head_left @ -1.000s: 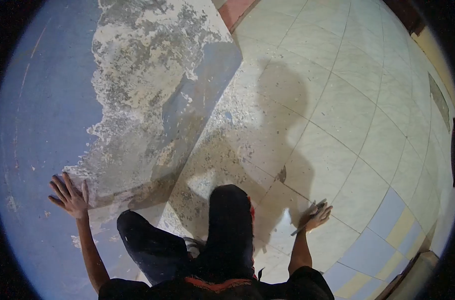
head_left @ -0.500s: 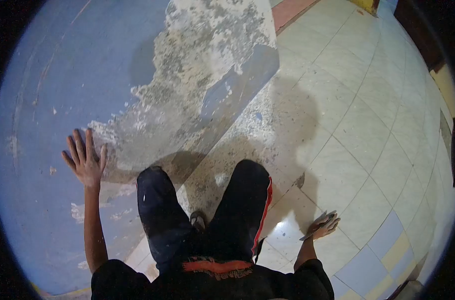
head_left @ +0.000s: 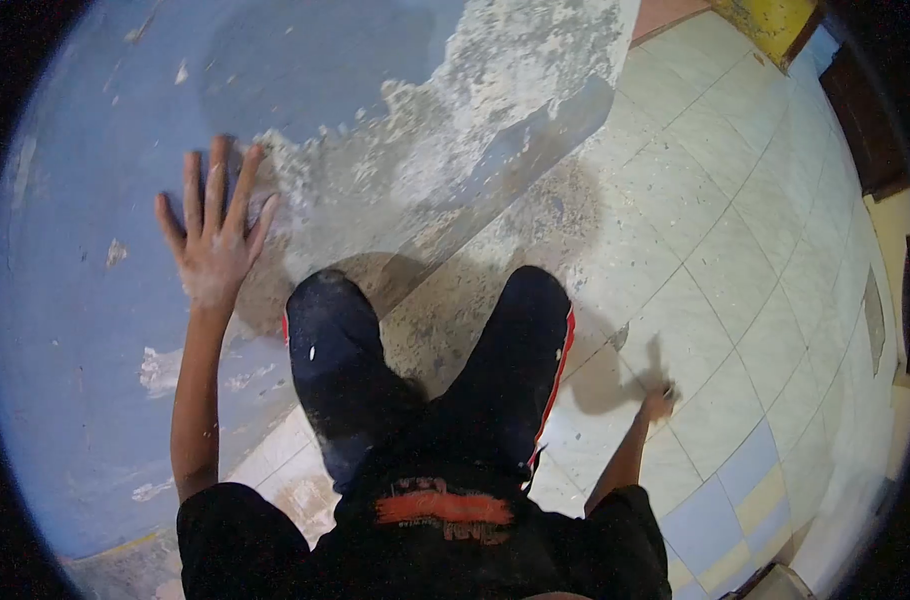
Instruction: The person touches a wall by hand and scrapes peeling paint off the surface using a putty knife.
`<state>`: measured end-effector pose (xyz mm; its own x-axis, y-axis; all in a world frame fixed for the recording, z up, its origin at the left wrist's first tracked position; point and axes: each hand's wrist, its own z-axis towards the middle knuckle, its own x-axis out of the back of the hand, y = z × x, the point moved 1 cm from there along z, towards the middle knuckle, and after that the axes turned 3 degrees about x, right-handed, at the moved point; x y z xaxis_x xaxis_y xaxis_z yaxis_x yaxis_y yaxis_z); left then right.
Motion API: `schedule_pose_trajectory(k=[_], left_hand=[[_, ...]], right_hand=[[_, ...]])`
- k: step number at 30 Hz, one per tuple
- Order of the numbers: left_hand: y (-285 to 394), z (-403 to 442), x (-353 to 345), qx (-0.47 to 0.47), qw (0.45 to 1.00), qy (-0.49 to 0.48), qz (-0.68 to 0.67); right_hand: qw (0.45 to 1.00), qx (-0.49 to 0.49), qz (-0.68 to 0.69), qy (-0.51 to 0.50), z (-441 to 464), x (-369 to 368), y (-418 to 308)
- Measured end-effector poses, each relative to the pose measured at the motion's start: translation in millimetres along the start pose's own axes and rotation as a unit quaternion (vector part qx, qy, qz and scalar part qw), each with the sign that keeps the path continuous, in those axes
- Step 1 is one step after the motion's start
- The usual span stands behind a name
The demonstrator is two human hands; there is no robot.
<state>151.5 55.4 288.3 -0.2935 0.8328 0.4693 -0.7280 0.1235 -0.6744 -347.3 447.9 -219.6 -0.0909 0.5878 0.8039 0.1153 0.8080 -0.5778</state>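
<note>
My left hand [head_left: 215, 240] lies flat with fingers spread on the blue-painted wall [head_left: 105, 330], beside the ragged edge of a scraped patch [head_left: 375, 160] of bare grey and white plaster. Over the pale tiled floor [head_left: 715, 300], my right hand [head_left: 659, 403] is closed and a little blurred. A small dark end shows at the fist, and a thin shadow reaches up from the hand's shadow. It looks like the thin scraper-like blade visible there a moment before, but most of it is hidden now.
My bent knees [head_left: 515, 310] are close to the foot of the wall. Paint flakes and dust lie on the floor [head_left: 575, 215] along it. Blue and yellow tiles [head_left: 720, 520] are at lower right. A dark brown object [head_left: 860, 130] stands at the far right.
My left hand has moved up and slightly right along the wall, staying spread. My right hand has lifted up, its fingers and the blade now less visible. The view has shifted.
</note>
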Motion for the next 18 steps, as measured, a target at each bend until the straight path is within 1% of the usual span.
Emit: schedule_pose_trajectory(k=[1, 2, 3, 4, 5, 6, 7, 8, 9, 10, 11, 12, 13, 14, 15, 16, 17, 18], left_hand=[[0, -1, 2, 0.011, 1.000, -0.015, 0.002], [-1, -1, 1, 0.023, 0.999, -0.027, 0.006], [-2, -2, 0, 0.022, 0.999, -0.023, -0.008], [-3, -4, -1, 0.024, 0.999, -0.030, -0.009], [-4, -4, -2, 0.026, 0.999, -0.021, -0.025], [-4, -4, 1, 0.027, 0.999, -0.011, -0.042], [0, 0, 8, 0.048, 0.995, -0.003, -0.088], [3, -1, 7, 0.046, 0.995, -0.002, -0.089], [5, -5, 3, 0.040, 0.979, 0.042, -0.197], [11, -9, 0, 0.032, 0.949, 0.086, -0.302], [31, -14, -1, 0.074, 0.892, 0.114, -0.431], [63, -26, -7, 0.121, 0.826, 0.125, -0.537], [93, -34, -7, 0.127, 0.771, 0.045, -0.622], [118, -36, 5, 0.135, 0.730, -0.074, -0.666], [136, -35, 20, 0.104, 0.625, -0.226, -0.740], [158, -34, 22, 0.025, 0.571, -0.215, -0.792], [172, -34, 31, -0.059, 0.603, -0.272, -0.747], [183, -34, 41, -0.144, 0.627, -0.323, -0.693]], right_hand=[[0.987, 0.128, 0.096, 0.004, -4, -7, -17], [0.948, 0.251, 0.194, 0.005, -5, -30, -53], [0.964, 0.042, 0.223, -0.139, -36, -13, -129], [0.909, 0.158, 0.357, -0.146, -68, -19, -182], [0.878, 0.095, 0.396, -0.252, -101, -13, -233], [0.835, 0.080, 0.438, -0.324, -127, -22, -261], [0.816, 0.024, 0.452, -0.358, -181, -1, -312], [0.776, -0.037, 0.466, -0.423, -222, 0, -335], [0.730, 0.029, 0.476, -0.490, -261, -6, -342], [0.733, 0.019, 0.417, -0.537, -296, -5, -351], [0.715, -0.032, 0.412, -0.564, -329, -2, -356], [0.679, -0.109, 0.433, -0.583, -364, 4, -356], [0.670, -0.103, 0.426, -0.600, -390, -8, -344], [0.670, 0.062, 0.373, -0.639, -407, -23, -331], [0.653, 0.221, 0.304, -0.657, -423, -39, -308], [0.676, 0.296, 0.312, -0.599, -442, -67, -250], [0.692, 0.370, 0.313, -0.536, -454, -87, -207], [0.695, 0.369, 0.308, -0.535, -463, -84, -210]])
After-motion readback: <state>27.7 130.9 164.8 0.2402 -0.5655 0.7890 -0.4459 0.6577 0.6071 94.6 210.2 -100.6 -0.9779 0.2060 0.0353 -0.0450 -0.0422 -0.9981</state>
